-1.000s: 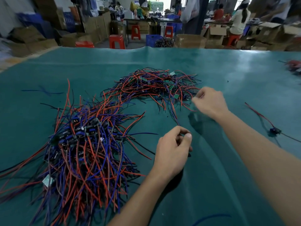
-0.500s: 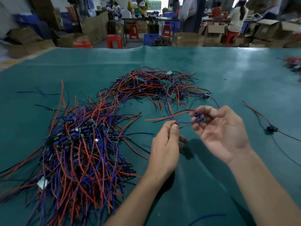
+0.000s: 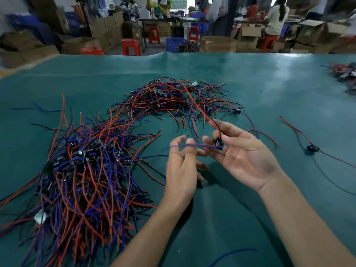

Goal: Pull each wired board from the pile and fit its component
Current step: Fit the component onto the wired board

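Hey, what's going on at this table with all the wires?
A person is sorting wired circuit boards on a green mat. The right hand, palm up, pinches one small wired board at its fingertips, red and black leads trailing back toward the far pile. The left hand has the board's blue wire lying across its fingers. A bigger tangle lies to the left, and one single board sits alone on the right.
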`<state>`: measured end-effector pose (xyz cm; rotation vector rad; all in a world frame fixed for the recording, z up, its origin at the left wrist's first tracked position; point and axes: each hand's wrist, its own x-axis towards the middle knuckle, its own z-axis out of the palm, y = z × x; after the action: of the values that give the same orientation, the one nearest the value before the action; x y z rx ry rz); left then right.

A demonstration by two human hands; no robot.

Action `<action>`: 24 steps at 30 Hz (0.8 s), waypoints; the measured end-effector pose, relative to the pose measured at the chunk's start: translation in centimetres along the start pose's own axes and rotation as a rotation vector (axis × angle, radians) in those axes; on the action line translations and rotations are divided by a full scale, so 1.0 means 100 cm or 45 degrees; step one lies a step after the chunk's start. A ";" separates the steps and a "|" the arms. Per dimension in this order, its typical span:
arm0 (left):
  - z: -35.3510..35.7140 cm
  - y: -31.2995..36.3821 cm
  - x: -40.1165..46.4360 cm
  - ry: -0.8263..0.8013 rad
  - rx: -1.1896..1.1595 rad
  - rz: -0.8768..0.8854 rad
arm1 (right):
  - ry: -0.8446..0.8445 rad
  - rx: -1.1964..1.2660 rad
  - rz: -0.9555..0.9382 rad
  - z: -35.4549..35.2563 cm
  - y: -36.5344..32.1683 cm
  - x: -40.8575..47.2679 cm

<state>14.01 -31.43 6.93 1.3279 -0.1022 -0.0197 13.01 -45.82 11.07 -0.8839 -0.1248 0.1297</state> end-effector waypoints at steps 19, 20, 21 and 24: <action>0.001 0.000 -0.003 -0.153 0.252 -0.003 | 0.451 -1.073 -0.513 0.002 0.022 0.008; 0.001 -0.001 -0.004 -0.168 0.246 -0.018 | 0.473 -1.088 -0.542 0.002 0.023 0.009; 0.000 -0.001 -0.005 -0.177 0.203 -0.036 | 0.492 -1.116 -0.564 0.001 0.024 0.009; -0.002 0.001 -0.005 -0.156 0.170 -0.037 | 0.482 -1.246 -0.569 0.002 0.029 0.008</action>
<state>13.52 -31.18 6.91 1.4612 -0.1908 -0.1213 13.58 -43.78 9.00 -1.8087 -0.0207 -0.5651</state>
